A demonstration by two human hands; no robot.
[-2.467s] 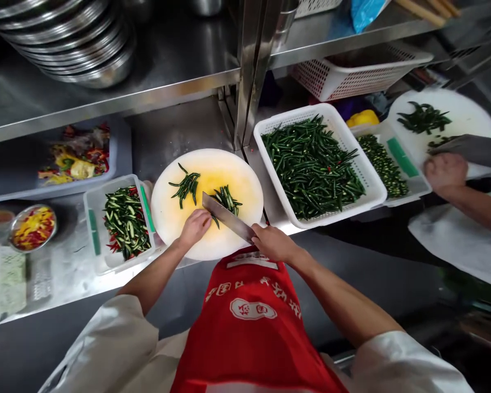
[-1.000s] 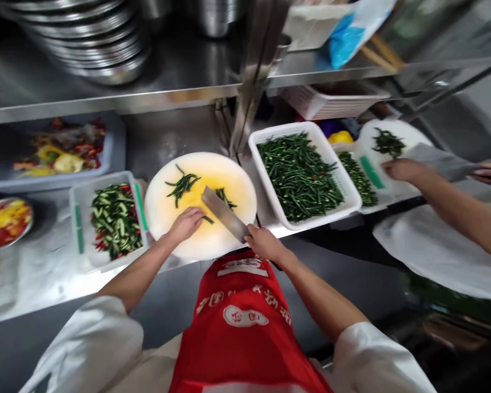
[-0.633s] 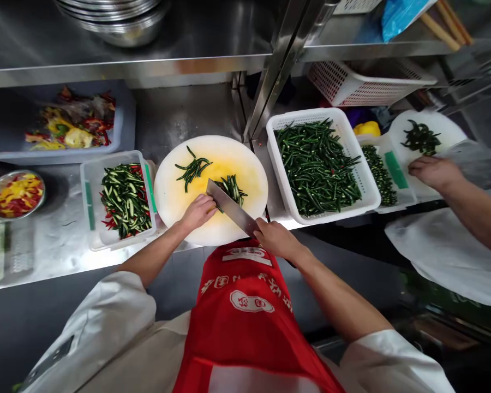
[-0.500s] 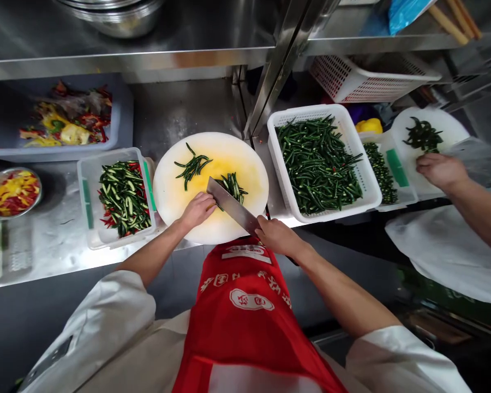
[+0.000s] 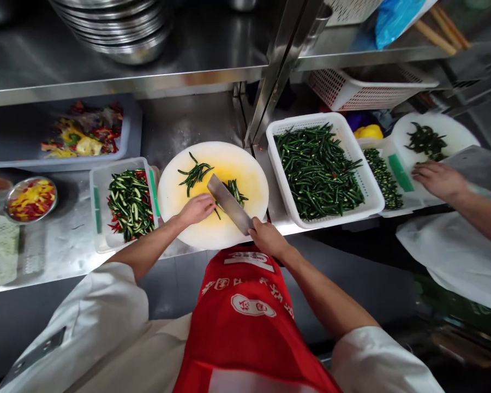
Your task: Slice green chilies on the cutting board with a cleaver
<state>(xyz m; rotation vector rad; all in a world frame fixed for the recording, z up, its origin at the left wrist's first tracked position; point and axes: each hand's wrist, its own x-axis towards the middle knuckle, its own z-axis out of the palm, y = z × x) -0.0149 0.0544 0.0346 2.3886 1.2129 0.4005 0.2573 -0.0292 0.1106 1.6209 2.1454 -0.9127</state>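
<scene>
Slicing looks to be the step here: mid-frame, the right hand (image 5: 269, 239) grips a broad grey steel cleaver (image 5: 229, 205) over a round white plastic board (image 5: 249, 164), slim dark-green peppers (image 5: 195, 173) to either side, while the left hand (image 5: 198, 208) curls close by, its hold impossible to tell. The next cut calls for those fingers tucked clear; a white perforated plastic basket (image 5: 339, 218) centre-right and a clear rectangular plastic tub (image 5: 106, 238) centre-left crowd the board.

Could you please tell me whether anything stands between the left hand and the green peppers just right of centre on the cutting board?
Yes: the cleaver, held in the right hand, slants over the cutting board between the left hand and those green peppers.
</scene>
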